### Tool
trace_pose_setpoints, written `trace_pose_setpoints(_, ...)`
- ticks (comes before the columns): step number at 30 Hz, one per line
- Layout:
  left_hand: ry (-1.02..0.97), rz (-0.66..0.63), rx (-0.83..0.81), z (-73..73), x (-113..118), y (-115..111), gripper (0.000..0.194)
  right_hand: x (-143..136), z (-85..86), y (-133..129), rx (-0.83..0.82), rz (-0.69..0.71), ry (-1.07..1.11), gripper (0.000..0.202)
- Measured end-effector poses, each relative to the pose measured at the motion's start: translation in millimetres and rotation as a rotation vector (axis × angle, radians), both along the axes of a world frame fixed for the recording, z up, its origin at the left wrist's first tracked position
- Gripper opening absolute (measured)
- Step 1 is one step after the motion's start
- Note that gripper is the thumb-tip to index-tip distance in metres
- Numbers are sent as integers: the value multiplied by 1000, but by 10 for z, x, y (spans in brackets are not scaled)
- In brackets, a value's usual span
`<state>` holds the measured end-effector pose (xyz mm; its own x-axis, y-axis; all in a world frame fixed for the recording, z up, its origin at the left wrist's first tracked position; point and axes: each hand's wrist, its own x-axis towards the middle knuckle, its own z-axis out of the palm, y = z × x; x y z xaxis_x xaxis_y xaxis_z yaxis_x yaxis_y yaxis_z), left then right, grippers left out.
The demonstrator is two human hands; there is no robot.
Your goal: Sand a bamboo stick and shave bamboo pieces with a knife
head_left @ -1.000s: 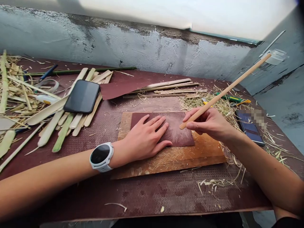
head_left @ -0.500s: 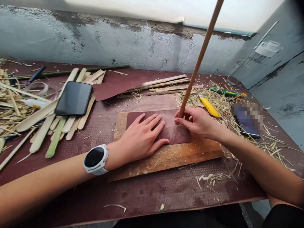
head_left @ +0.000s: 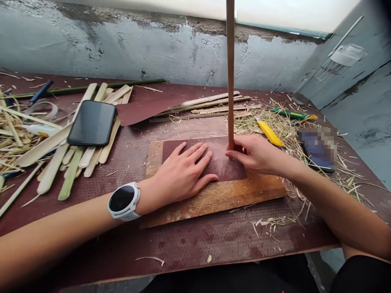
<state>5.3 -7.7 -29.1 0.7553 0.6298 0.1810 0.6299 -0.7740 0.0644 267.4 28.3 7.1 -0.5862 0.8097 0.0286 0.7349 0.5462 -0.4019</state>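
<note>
My left hand lies flat with its fingers spread on a dark red sheet of sandpaper, pressing it to a wooden board. Between the thumb and fingers of my right hand is a long thin wooden stick. It stands nearly upright, its lower end at the sandpaper and its top beyond the upper edge of the view. Pale dust marks the sandpaper around the stick's foot. The very tip is partly hidden by my fingertips.
At left, a black phone rests on flat bamboo strips. Another sandpaper sheet lies behind the board. A yellow cutter, a green cutter and a second phone lie among shavings at right. A wall stands behind.
The stick has swung from leaning right to nearly vertical, its foot staying on the sandpaper. My left hand holds its place on the sheet.
</note>
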Motion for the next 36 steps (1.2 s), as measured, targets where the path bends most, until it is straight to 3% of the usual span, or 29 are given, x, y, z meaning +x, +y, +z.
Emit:
trace_pose_setpoints(7, 5, -1, 11, 12, 0, -8, 66, -14, -28, 18, 46, -48, 26, 20)
trace_pose_setpoints(11, 3, -3, 18, 3, 6, -6, 66, -1, 17, 7, 6, 26, -52, 24)
trace_pose_setpoints(16, 13, 2, 12, 8, 10, -9, 66, -13, 12, -9, 104, 0, -30, 23)
trace_pose_setpoints(22, 7, -14, 8, -1, 14, -1, 67, 45, 36, 19, -36, 80, 3, 28)
trace_pose_setpoints(28, -1, -9, 7, -10, 0, 0, 67, 7, -41, -9, -300, -103, 357, 25)
trace_pose_setpoints(36, -5, -5, 0, -7, -6, -3, 67, 50, -42, -23, -236, -137, 315, 37)
